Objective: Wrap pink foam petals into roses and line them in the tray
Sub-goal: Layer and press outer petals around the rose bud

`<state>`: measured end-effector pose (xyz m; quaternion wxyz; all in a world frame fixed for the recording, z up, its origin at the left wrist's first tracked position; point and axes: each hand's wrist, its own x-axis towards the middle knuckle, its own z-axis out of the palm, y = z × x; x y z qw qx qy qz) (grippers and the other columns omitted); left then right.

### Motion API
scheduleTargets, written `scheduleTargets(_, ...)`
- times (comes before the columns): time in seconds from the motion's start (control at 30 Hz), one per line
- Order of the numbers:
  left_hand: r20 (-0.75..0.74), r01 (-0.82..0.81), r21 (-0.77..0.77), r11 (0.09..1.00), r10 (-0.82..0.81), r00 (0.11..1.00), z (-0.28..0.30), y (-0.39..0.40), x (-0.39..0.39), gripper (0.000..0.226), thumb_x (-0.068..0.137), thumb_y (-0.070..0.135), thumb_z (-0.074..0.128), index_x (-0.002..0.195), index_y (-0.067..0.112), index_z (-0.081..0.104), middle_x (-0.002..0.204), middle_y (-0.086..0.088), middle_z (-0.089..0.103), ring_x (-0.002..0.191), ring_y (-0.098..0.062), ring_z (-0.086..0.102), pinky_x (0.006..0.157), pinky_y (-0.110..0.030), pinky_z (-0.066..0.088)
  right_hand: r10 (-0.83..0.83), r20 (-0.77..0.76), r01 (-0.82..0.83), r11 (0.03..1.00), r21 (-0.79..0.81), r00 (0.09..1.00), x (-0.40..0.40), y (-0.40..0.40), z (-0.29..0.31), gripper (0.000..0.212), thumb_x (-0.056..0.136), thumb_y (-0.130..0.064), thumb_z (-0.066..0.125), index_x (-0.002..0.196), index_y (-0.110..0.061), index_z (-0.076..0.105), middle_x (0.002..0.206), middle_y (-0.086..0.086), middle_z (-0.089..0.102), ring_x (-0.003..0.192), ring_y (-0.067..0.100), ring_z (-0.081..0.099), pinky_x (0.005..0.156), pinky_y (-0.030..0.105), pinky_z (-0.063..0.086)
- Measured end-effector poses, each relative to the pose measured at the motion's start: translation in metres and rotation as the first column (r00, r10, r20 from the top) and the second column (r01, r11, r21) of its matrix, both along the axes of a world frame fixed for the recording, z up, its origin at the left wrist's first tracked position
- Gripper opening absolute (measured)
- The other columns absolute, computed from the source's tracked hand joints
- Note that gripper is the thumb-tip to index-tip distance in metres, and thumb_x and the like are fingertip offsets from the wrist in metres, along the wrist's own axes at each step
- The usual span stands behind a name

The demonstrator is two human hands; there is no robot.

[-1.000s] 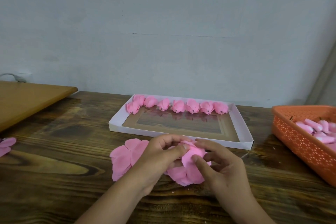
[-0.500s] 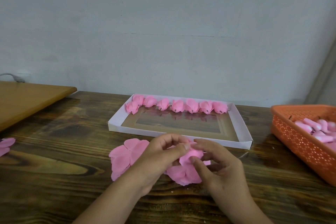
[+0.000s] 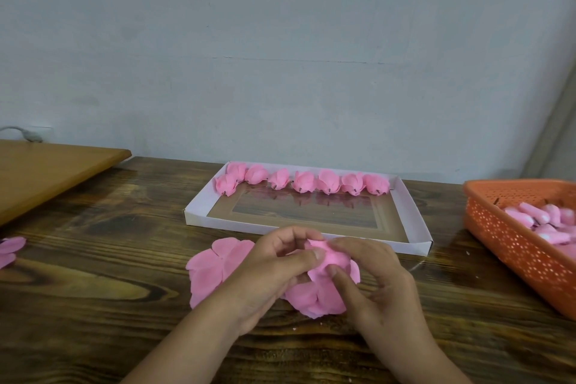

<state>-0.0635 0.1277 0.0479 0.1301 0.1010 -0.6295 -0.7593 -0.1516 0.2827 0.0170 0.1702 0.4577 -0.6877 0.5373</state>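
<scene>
- Table [image 3: 93, 305]: dark wood, carrying everything.
- Tray [image 3: 414, 221]: shallow white box at the back – eight finished roses [image 3: 304, 181] along its far wall.
- Basket [image 3: 511, 237]: orange, at right, holding pink pieces.
- Petals [image 3: 215, 265]: flat pink foam, just left of the hands.
- Left hand [image 3: 265, 277] and right hand [image 3: 380, 274]: both grips pinch a half-wrapped rose [image 3: 333, 257] just above the table, near the tray.
- Foam looks light, soft, springy – likely best pinched at the base.

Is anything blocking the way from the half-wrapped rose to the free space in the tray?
Nothing visible. Both hands hold the half-wrapped pink foam rose just before the white cardboard tray's low near wall. The finished roses line only the far edge.
</scene>
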Motion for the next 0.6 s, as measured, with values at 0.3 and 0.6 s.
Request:
scheduleTargets(0.3,0.011,-0.028,-0.120,0.992,0.030,0.999,-0.0006,-0.0008,0.0005,0.033,0.084,0.006,0.078,0.107,0.029,0.075,0.106,-0.007,0.077,0.104,-0.022,0.072,0.089,-0.036,0.059,0.071,0.193,-0.070,0.997,-0.011,0.979,0.0009,0.0002,0.0009,0.035,0.083,-0.016,0.076,0.113,-0.033,0.070,0.110,-0.018,0.071,0.105,0.008,0.067,0.083,0.021,0.054)
scheduleTargets(0.6,-0.030,-0.116,-0.186,0.976,0.112,0.993,0.0014,0.0027,0.0001,0.043,0.083,0.011,0.079,0.119,0.031,0.064,0.096,-0.003,0.079,0.083,-0.006,0.072,0.067,-0.016,0.053,0.228,0.406,-0.183,0.972,-0.146,0.885,0.0035,0.0004,0.0019,0.037,0.086,-0.013,0.073,0.104,-0.041,0.057,0.100,-0.002,0.072,0.088,0.017,0.070,0.061,0.025,0.056)
